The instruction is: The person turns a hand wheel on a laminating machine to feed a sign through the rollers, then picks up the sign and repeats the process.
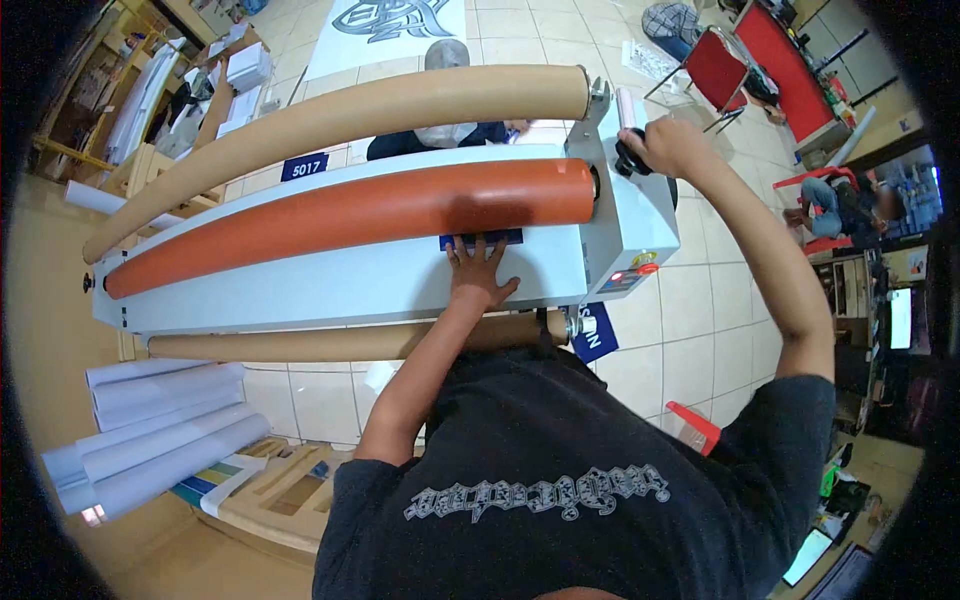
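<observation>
Fingers spread, my left hand point(478, 275) lies flat on the pale bed of a roller laminating machine point(380, 285), its fingertips on a dark blue sheet point(510, 238). That sheet sits at the front edge of the long orange roller point(400, 205), and part of it is hidden by the roller and my fingers. My right hand point(668, 148) is closed around a black crank handle point(631, 155) at the machine's right end. A brown cardboard tube point(380, 105) spans the machine behind the orange roller. Another brown tube point(290, 346) runs along the near side.
A dark blue sign reading 5017 point(305, 167) rests beyond the roller. Another person point(447, 60) is low behind the machine. Another blue sign point(594, 335) is at the near right. White paper rolls point(165, 400) lie to the left. A red chair point(715, 70) stands at the far right.
</observation>
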A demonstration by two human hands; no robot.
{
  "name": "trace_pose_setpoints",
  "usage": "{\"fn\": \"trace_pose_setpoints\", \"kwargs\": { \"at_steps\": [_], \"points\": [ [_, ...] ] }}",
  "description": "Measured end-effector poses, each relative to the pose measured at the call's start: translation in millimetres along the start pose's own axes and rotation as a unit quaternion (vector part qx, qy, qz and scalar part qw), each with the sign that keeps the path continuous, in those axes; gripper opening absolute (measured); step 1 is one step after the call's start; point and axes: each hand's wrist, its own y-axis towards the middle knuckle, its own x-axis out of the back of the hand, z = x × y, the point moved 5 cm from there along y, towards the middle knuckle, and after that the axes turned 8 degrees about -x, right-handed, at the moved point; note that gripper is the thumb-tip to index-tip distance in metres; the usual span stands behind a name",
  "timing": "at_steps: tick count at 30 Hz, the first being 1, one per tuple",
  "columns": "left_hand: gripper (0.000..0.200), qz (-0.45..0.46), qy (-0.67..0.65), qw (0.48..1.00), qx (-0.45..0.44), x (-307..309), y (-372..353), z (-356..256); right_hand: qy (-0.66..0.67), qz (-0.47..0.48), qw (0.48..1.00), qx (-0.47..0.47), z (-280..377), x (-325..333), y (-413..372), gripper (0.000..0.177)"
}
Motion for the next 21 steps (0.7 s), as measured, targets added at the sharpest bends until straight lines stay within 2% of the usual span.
{"fn": "trace_pose_setpoints", "kwargs": {
  "at_steps": [1, 2, 3, 4, 5, 6, 7, 8, 10, 11, 12, 13, 14, 18, 19, 20, 21],
  "points": [
    [0.087, 0.015, 0.004, 1.000, 0.002, 3, 3, 0, 0.073, -0.171, 0.974, 0.132, 2, 17, -7, 0.068],
    [0.087, 0.037, 0.006, 0.999, 0.004, 0, -1, -3, 0.147, -0.323, 0.898, 0.261, 5, 25, -22, 0.066],
    [0.087, 0.047, 0.002, 0.999, 0.007, -5, -8, -5, 0.228, -0.231, 0.880, 0.347, 18, 37, -37, 0.073],
    [0.087, 0.039, -0.003, 0.999, 0.007, -3, -8, -4, 0.234, -0.229, 0.880, 0.345, 26, 49, -41, 0.073],
    [0.087, 0.025, -0.006, 1.000, 0.005, 2, -4, -2, 0.105, -0.101, 0.972, 0.187, 25, 47, -25, 0.075],
    [0.087, 0.024, -0.003, 1.000, 0.002, 2, -5, -3, -0.031, 0.038, 0.999, 0.018, 12, 40, -18, 0.077],
    [0.087, 0.018, 0.010, 1.000, -0.001, 4, -6, -4, -0.003, 0.152, 0.988, -0.032, 6, 35, -19, 0.080],
    [0.087, 0.012, 0.022, 1.000, -0.004, 5, -6, -3, -0.002, 0.149, 0.988, -0.033, 2, 34, -19, 0.080],
    [0.086, 0.000, 0.006, 1.000, 0.001, 4, 3, 1, 0.058, -0.069, 0.996, -0.013, -13, 43, -7, 0.081],
    [0.084, 0.002, -0.011, 1.000, 0.002, -3, -1, 0, 0.153, -0.232, 0.951, 0.133, -15, 33, 1, 0.084],
    [0.084, 0.011, -0.014, 1.000, 0.002, -8, -6, -3, 0.180, -0.106, 0.969, 0.131, -9, 35, -2, 0.083],
    [0.085, 0.002, -0.012, 1.000, 0.001, -3, -7, -3, 0.070, -0.027, 0.996, 0.058, -8, 33, -1, 0.076],
    [0.085, -0.012, -0.009, 1.000, 0.000, 3, -4, -3, -0.043, 0.049, 0.998, -0.018, -14, 30, -1, 0.069],
    [0.085, -0.021, -0.002, 1.000, 0.002, 2, -1, -3, -0.011, 0.014, 0.999, -0.032, -24, 35, -3, 0.072],
    [0.085, -0.011, -0.004, 1.000, 0.003, 2, -2, -3, 0.107, -0.073, 0.990, 0.062, -11, 37, -10, 0.075],
    [0.084, -0.001, -0.001, 1.000, 0.003, 3, -5, -3, 0.226, -0.159, 0.949, 0.151, -2, 39, -19, 0.080],
    [0.084, -0.001, 0.002, 1.000, 0.001, 4, -4, -1, 0.157, -0.082, 0.978, 0.109, 1, 28, -16, 0.081]
  ]
}}
